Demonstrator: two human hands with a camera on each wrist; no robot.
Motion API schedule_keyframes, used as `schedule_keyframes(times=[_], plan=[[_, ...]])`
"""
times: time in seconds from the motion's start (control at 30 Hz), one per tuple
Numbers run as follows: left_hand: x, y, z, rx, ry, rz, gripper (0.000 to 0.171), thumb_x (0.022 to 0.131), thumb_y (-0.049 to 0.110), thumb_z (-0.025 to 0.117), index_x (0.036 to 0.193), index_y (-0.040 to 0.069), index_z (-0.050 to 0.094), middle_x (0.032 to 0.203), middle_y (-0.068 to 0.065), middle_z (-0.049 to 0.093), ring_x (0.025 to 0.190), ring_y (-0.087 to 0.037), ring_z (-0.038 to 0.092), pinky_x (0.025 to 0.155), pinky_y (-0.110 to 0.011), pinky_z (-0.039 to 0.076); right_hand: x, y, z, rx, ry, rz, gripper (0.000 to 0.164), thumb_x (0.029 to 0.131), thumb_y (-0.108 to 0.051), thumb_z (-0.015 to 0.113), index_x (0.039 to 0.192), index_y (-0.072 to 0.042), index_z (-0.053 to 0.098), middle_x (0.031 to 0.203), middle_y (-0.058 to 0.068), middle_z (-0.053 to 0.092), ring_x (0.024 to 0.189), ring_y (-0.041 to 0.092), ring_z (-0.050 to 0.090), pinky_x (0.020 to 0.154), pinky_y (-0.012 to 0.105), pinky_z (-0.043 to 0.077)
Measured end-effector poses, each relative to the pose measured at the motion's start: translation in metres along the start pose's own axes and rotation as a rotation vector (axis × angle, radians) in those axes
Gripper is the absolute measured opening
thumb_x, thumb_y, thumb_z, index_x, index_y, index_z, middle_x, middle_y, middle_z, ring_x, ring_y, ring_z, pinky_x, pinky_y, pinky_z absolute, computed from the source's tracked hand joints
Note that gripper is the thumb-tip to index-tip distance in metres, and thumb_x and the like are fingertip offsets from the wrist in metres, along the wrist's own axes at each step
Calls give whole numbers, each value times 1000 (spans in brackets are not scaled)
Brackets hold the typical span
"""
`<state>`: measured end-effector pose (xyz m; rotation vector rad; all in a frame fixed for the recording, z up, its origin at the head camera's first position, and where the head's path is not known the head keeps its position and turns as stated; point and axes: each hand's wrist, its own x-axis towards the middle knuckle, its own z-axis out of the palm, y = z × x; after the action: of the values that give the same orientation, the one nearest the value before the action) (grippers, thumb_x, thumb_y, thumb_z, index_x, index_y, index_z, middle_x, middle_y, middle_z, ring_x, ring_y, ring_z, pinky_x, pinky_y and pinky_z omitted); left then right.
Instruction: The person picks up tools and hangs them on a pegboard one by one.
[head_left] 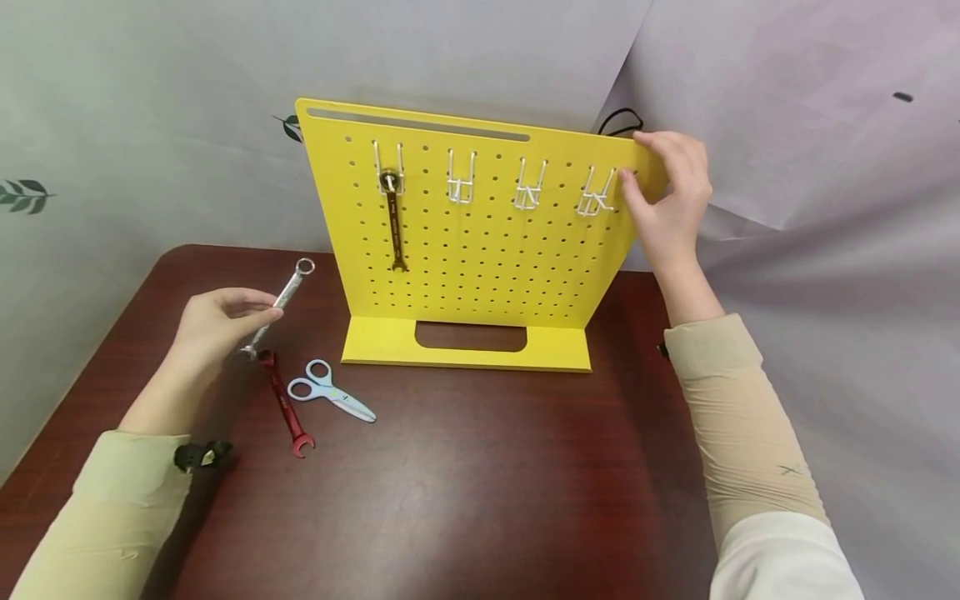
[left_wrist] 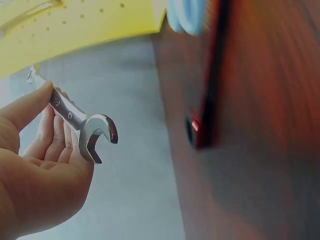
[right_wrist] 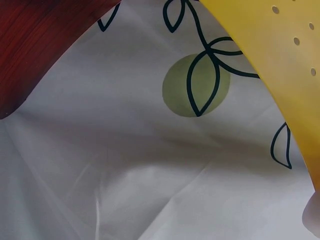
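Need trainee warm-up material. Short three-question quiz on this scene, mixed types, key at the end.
1. True or false: the dark metal wrench hangs from the leftmost white wire hook on the yellow perforated board.

2. Count: how many of the other white wire hooks have nothing hanging from them?

3. Multiple choice: what does the person's left hand hold?
A) the red metal wrench
B) the shiny silver metal wrench
C) the light-blue scissors

Key: 1. True. 2. Three. 3. B.
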<state>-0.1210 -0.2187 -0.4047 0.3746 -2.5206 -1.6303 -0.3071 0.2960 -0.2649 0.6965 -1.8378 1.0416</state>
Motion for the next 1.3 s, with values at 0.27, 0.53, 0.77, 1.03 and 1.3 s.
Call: schedule_keyframes(times=[0.27,0.53,0.77,1.03,1.3], plan=[[-5,30,25,-159,3,2,25,95,10,80,93,35,78,82,31,72,75,9,68,64,-11,52,-1,0,-2,-12,-2,8,29,90,-8,78,118,0,78,117,20,76,116,38,60,108,29,40],[-11,62,53,-375,-15,70,23,92,2,80,92,25,81,84,19,77,76,3,71,69,-12,56,-1,-1,1,-4,6,-1,30,90,-10,78,118,-1,78,117,20,76,115,39,61,107,30,40],[-12,88,81,-504,-73,130,29,91,-5,78,87,24,81,83,14,78,79,0,75,74,-13,59,1,-1,2,-6,6,2,29,89,-7,77,117,1,78,117,21,76,115,40,60,107,29,40],[-8,113,111,-488,-104,168,31,92,-3,78,87,28,80,85,16,78,83,-1,75,80,-17,60,1,-1,2,-9,9,4,29,89,-6,76,117,1,78,117,21,76,116,40,61,109,30,40],[-5,131,137,-506,-137,162,30,92,-1,79,87,28,79,85,17,77,84,-3,75,84,-19,60,0,-1,1,-12,7,6,29,89,-5,76,117,1,77,117,21,76,116,39,61,109,31,40]])
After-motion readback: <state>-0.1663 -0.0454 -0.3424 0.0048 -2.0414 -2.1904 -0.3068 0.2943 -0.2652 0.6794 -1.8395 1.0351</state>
